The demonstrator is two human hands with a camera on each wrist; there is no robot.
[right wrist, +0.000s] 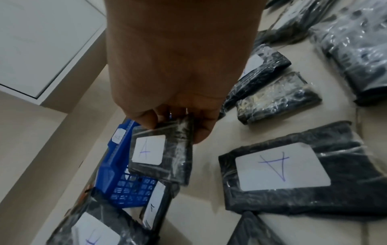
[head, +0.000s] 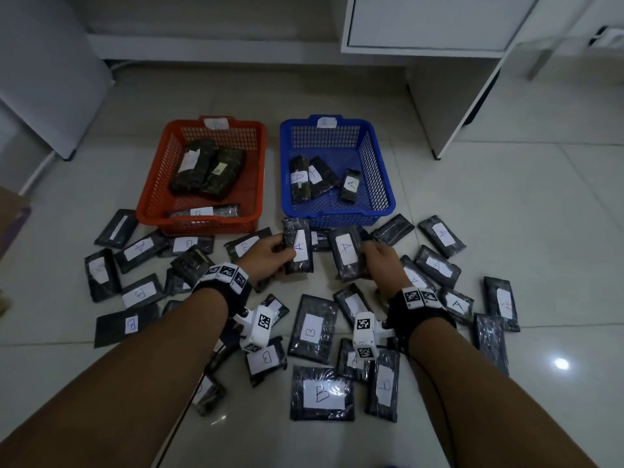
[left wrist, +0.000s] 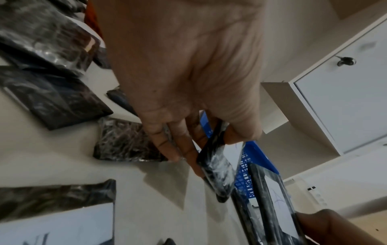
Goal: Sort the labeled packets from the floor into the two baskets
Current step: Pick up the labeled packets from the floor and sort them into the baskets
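Tiled floor [head: 506, 231], both hands gripping "A" packets, left hand [head: 266, 255] one, right hand [head: 381, 258] another, before blue basket [head: 385, 204]

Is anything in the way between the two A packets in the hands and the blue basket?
Nothing visible. The left hand and right hand each hold an A packet just before the blue basket, whose top is open; only its near wall must be cleared.

We see a pale tiled floor [head: 506, 204] carrying a red basket [head: 158, 184] and a blue basket [head: 381, 177] side by side. In front of them lie many dark wrapped packets [head: 322, 393] (white labels marked A or B), scattered and partly overlapping. A white cabinet [head: 435, 106] stands at right.
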